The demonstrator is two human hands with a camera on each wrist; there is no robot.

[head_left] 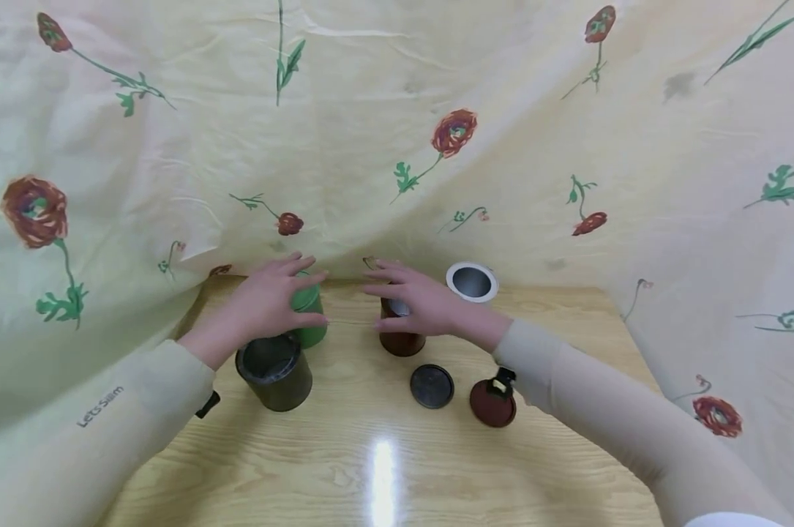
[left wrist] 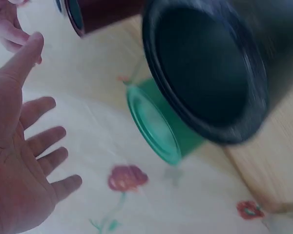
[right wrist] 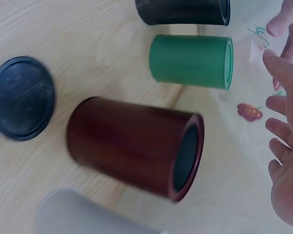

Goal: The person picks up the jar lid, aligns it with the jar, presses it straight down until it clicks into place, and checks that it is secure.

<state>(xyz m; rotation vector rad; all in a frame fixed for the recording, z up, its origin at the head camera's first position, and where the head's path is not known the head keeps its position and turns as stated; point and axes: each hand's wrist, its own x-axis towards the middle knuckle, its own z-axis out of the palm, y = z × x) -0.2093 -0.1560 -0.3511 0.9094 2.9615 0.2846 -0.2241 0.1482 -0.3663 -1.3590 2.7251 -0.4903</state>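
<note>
My left hand (head_left: 265, 304) hovers with fingers spread over a black canister (head_left: 283, 386) and a green canister (head_left: 315, 334), holding nothing. The black canister has no lid on; the green one's top (left wrist: 154, 126) looks covered in green. Above a dark red canister (head_left: 403, 344) is my right hand (head_left: 426, 301), fingers spread and nothing held. That canister stands upright with an open mouth, as the right wrist view shows. Flat on the table lie a black lid (head_left: 432, 386) and a dark red lid (head_left: 493, 404), the latter near my right wrist.
A pale canister (head_left: 472, 282) with an open mouth and white rim stands behind my right forearm. Flower-printed cloth (head_left: 344, 146) hangs behind and beside the wooden table (head_left: 331, 468). A bright light reflection crosses the table's front.
</note>
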